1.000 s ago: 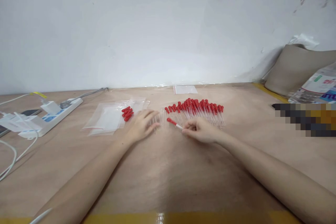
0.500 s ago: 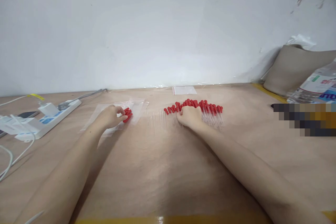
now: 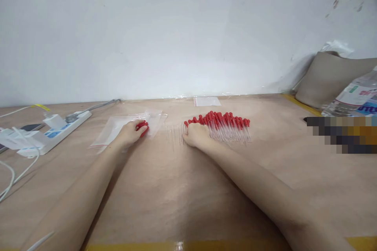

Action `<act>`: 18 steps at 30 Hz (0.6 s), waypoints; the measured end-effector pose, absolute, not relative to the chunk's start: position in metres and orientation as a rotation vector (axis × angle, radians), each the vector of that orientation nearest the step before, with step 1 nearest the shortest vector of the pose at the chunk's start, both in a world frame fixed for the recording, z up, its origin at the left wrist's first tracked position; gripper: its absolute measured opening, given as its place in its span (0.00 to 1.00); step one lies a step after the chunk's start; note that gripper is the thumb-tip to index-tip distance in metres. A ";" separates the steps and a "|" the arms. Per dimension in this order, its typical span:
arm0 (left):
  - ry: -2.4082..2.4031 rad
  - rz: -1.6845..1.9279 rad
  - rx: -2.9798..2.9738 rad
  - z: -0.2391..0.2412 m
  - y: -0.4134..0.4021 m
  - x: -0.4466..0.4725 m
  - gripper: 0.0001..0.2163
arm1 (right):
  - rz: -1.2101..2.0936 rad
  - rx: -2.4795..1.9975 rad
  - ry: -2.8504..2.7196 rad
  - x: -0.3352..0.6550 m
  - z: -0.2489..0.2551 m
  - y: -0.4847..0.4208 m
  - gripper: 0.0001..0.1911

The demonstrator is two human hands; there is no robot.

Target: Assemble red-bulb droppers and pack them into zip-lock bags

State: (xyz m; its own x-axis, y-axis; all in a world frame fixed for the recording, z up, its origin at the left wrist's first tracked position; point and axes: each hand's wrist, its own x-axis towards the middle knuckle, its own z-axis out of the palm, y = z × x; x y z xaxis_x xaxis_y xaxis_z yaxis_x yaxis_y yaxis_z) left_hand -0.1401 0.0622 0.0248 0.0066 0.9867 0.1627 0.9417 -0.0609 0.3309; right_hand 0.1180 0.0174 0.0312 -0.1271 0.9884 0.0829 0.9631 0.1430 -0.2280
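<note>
My left hand (image 3: 132, 131) rests at a small pile of red rubber bulbs (image 3: 143, 128) on clear zip bags (image 3: 113, 127). Its thumb and fingers are closed round some of the bulbs. My right hand (image 3: 196, 135) lies low over the left end of a row of glass droppers with red bulbs (image 3: 225, 121). Its fingers are curled beside several thin bare glass tubes (image 3: 173, 135); what is in them, if anything, is hidden. The droppers lie side by side, bulbs towards the wall and clear stems towards me.
A white power strip (image 3: 59, 135) with plugged chargers and cables stands at left. One zip bag (image 3: 207, 101) lies by the wall. On the right are a grey-brown bin-like object (image 3: 326, 80), a plastic bottle (image 3: 347, 96) and a blurred-out patch.
My right hand has moved left along the row, uncovering more droppers. My left hand has shifted slightly right, and its fingers have closed further over the red bulbs.
</note>
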 end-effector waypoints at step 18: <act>1.623 0.901 2.011 0.014 0.039 -0.077 0.20 | 0.308 -2.005 -2.156 0.117 0.036 0.021 0.11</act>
State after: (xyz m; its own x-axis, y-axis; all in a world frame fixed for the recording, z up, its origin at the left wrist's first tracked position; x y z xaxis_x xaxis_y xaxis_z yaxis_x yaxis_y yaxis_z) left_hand -0.0767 0.0385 0.0135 0.1174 0.9660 0.2305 0.7067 -0.2443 0.6640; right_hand 0.1167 0.0212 0.0359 -0.0738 0.9972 -0.0082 0.9597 0.0688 -0.2724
